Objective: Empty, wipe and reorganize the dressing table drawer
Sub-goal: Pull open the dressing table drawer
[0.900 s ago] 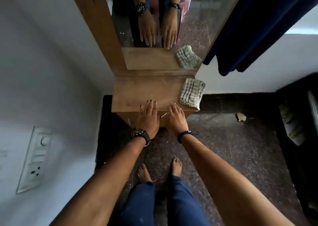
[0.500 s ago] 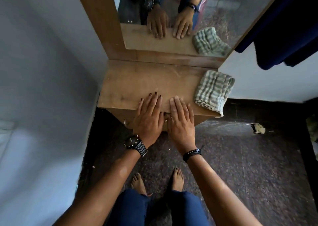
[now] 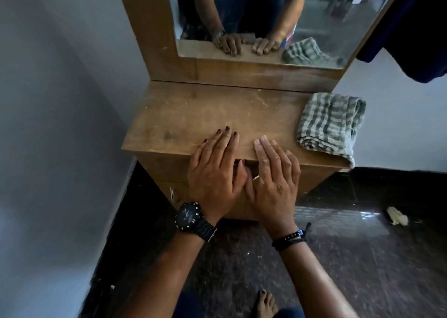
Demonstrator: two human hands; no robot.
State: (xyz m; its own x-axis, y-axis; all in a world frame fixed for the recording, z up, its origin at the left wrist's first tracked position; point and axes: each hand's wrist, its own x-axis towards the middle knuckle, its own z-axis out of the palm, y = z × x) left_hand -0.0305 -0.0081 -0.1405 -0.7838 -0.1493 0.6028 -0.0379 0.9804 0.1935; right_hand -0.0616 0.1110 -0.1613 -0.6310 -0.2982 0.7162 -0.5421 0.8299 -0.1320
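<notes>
We see the dressing table [image 3: 198,121] filling the centre of the frame, its wooden worktop bare apart from what lies at its right end. Its mirror [image 3: 302,20] rises across the upper middle and reflects both hands, the cloth and the person's arms. The drawer front [image 3: 307,179] sits just under the worktop's near edge, shut, and most of it is hidden behind the hands.

Our two forearms come up from the bottom of the frame and meet at the near edge of the worktop. The left hand [image 3: 215,170] lies palm down, fingers straight and close together, their tips resting on the wood; its grip is open and holds nothing. The thumb points toward the other hand and touches it. The right hand [image 3: 273,175] lies the same way just beside it, flat, fingers straight over the edge, grip open and empty.

A folded checked cloth [image 3: 331,124] rests at the right end of the worktop, right of centre in the frame, near the right hand but apart from it, with one corner hanging over the front edge.

A black watch [image 3: 188,217] sits on the left wrist; any writing on its dial is too small for us to read. Dark bead bracelets [image 3: 289,240] circle the right wrist.
</notes>
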